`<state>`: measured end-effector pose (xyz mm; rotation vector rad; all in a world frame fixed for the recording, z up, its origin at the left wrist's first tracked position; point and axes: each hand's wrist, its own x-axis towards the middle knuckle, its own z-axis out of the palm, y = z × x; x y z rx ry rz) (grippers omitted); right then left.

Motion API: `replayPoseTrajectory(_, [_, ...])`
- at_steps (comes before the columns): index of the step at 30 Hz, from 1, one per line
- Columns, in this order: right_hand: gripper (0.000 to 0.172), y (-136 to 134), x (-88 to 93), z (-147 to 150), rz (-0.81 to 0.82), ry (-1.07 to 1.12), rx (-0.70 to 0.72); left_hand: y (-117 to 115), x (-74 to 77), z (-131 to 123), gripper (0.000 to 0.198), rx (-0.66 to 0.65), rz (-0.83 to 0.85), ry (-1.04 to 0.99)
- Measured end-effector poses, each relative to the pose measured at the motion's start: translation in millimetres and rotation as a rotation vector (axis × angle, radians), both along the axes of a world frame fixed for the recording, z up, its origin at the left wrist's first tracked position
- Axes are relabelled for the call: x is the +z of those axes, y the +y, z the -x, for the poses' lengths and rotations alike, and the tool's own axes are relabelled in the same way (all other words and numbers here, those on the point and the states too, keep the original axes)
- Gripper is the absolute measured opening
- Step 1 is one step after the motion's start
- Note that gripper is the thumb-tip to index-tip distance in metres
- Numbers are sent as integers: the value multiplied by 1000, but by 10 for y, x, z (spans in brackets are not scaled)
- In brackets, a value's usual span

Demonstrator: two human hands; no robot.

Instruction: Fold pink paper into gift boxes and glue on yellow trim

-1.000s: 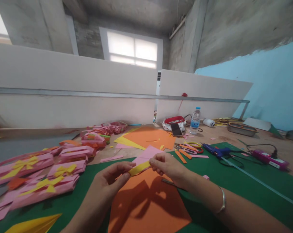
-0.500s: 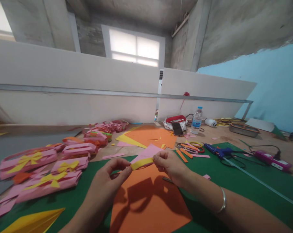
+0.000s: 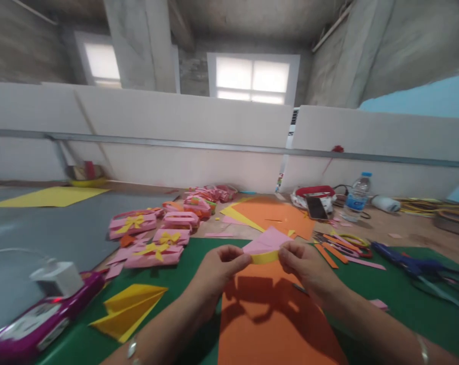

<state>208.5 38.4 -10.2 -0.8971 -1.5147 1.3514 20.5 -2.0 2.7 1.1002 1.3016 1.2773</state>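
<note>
A short yellow strip [image 3: 265,258] is stretched between both hands, above an orange sheet [image 3: 275,324] on the green mat [image 3: 199,253]. My left hand [image 3: 218,271] pinches its left end between thumb and fingers. Its right end is pinched by my right hand [image 3: 303,261]. Just behind the strip shows a pink paper piece [image 3: 269,240]; whether the hands touch it, I cannot tell. Shadows of the hands fall across the orange sheet. A folded yellow paper [image 3: 128,310] lies to the left of my left arm.
Pink bags with yellow bows [image 3: 153,252] lie left. A purple power strip [image 3: 43,324] with a white plug is at the lower left. Scissors and orange strips [image 3: 338,248], a blue glue gun [image 3: 396,261], a phone [image 3: 316,208] and a bottle [image 3: 356,197] are on the right.
The view has turned left, so the scene sits further right and the purple power strip shows at left. Both hands still hold the yellow strip, now more level.
</note>
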Motion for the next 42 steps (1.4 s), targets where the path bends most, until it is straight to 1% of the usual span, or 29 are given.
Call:
replayPoseTrajectory(3, [40, 2, 22, 21, 16, 15, 14, -23, 58, 12, 33, -26, 10, -3])
replayPoseTrajectory(5, [43, -1, 51, 26, 16, 0, -7, -33, 100, 17, 32, -4, -5, 32])
replayPoseTrajectory(7, [41, -24, 92, 26, 2, -38, -27, -40, 128, 11, 32, 29, -41, 71])
replayPoseTrajectory(9, [37, -61, 138, 28, -4, -77, -27, -40, 134, -4, 33, 53, -60, 96])
replayPoseTrajectory(12, [32, -100, 181, 36, 30, -111, -49, -32, 117, -21, 36, 68, -57, 120])
replayPoseTrajectory(16, [31, -72, 166, 41, 6, -117, -69, -27, 108, -21, 35, 58, -30, 129])
replayPoseTrajectory(19, [30, -32, 144, 19, -63, -74, -65, -34, 131, -13, 34, 66, -44, 143])
replayPoseTrajectory(22, [18, -18, 150, -19, -179, -59, -48, -44, 158, -9, 31, 79, -64, 148])
replayPoseTrajectory(25, [23, -30, 179, -47, -333, -186, 22, -51, 169, -8, 29, 90, -64, 157])
replayPoseTrajectory(27, [18, -38, 193, -53, -435, -257, 19, -54, 166, -8, 29, 93, -63, 168])
replayPoseTrajectory(29, [15, -37, 193, -54, -484, -269, -9, -54, 158, -10, 29, 92, -65, 175])
replayPoseTrajectory(33, [9, -15, 166, -52, -447, -255, -43, -48, 145, -13, 33, 65, -46, 160])
replayPoseTrajectory(35, [6, -5, 160, -46, -389, -209, -49, -38, 137, -9, 35, 40, -43, 163])
replayPoseTrajectory(38, [5, -5, 165, -27, -282, -132, -32, -20, 113, 5, 36, 6, -56, 184])
replayPoseTrajectory(40, [4, -12, 163, -23, -216, -107, -16, -12, 84, 12, 34, -20, -82, 195])
replayPoseTrajectory(42, [6, -9, 144, -40, -155, -115, -10, -6, 52, 17, 29, -56, -122, 204])
